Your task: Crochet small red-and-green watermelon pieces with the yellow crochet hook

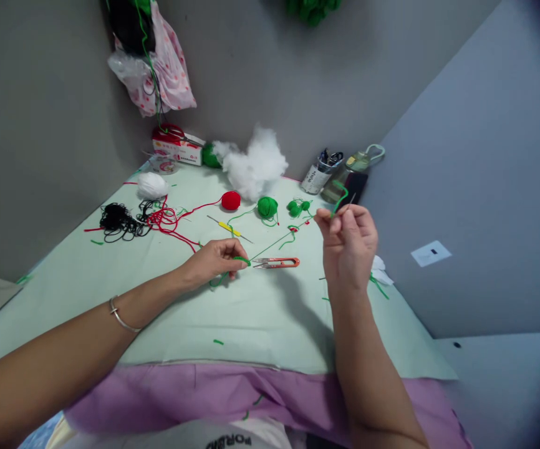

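Observation:
My left hand (221, 259) pinches a small green knitted or crocheted piece (242, 260) low over the table, with a loose green tail hanging below it. From that piece a green strand (279, 238) runs taut up to my right hand (350, 240), which is raised at the right. Between its thumb and fingers is a thin needle (353, 198), and green yarn (341, 194) loops above the fingertips. Orange-handled thread snips (277, 263) lie just right of my left hand. A yellow-handled crochet hook (229, 229) rests behind that hand.
Behind my hands lie a red yarn ball (231, 200), a green yarn ball (267, 207), white stuffing (255, 163) and small green pieces (298, 207). Tangled black yarn (118, 219) and a white ball (153, 185) are left. A pen cup (319, 173) and bottle (340, 178) stand back right.

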The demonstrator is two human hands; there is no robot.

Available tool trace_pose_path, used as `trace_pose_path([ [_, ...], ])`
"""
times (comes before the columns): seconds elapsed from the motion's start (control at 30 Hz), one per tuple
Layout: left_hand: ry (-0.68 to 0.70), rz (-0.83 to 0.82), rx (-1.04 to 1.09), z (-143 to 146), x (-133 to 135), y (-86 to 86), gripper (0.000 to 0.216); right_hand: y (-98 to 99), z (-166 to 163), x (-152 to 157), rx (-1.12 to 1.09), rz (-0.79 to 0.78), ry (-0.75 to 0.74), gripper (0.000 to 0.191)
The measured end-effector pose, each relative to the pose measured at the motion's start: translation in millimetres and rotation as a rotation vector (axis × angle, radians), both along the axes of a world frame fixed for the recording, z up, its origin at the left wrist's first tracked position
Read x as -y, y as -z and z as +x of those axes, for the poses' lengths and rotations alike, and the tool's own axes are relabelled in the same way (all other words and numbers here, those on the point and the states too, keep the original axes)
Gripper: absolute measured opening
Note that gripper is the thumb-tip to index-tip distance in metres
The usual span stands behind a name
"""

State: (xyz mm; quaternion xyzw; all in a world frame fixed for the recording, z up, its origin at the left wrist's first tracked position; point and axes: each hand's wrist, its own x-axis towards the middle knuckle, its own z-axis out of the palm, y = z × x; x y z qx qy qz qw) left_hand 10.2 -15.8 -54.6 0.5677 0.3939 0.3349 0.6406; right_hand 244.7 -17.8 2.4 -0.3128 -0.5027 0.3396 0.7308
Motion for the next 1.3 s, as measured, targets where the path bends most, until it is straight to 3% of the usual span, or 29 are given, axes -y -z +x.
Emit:
trace_pose_path([
  [0.07,-0.006,-0.012,0.028,0,0,1.3,0.022,0.5,7,-3,0.06,0.015,0.055,0.01],
  [0.13,-0.007,-0.016,0.065,-1,-1,3.9,0.024,2.6,9,-3,0.258,-0.001,0.059,0.006],
  [0.3,0.035,-0.014,0.119,-1,-2,8.7,0.026,11.0,0,5,0.925,-0.02,-0.154,0.007],
  [0.43,0.035,-0.016,0.144,-2,-2,6.8,0.025,16.3,-6,8,1.176,-0.019,-0.216,0.015],
  [0.93,0.045,0.001,0.093,-3,0,2.6,0.02,19.3,-1,6,1.286,0.001,-0.194,0.018],
  [1.3,0.074,0.005,0.087,-4,1,0.8,0.022,14.3,-2,4,1.192,-0.093,-0.263,0.016],
])
